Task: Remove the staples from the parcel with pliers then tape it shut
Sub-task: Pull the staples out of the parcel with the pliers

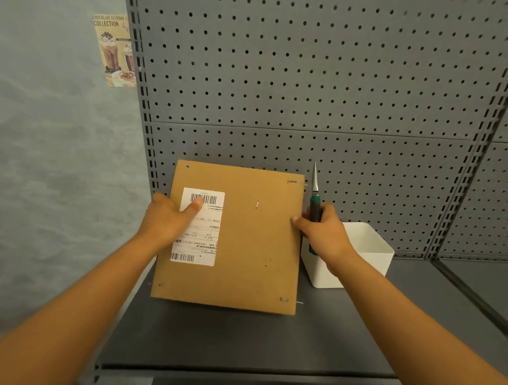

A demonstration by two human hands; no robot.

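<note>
A flat brown cardboard parcel (247, 253) with a white shipping label (197, 227) lies on the grey shelf (264, 340). Staples show on its top: one near the middle (257, 204), one at the far right corner (292, 182), one at the near right corner (284, 299). My left hand (167, 218) holds the parcel's left edge, thumb lying on the label. My right hand (324, 232) grips green-handled needle-nose pliers (315, 197), tips pointing up, while its thumb touches the parcel's right edge.
A white open box (360, 257) stands on the shelf right of the parcel, behind my right hand. A grey pegboard (318, 75) backs the shelf. A drinks poster (114, 51) hangs on the wall at left.
</note>
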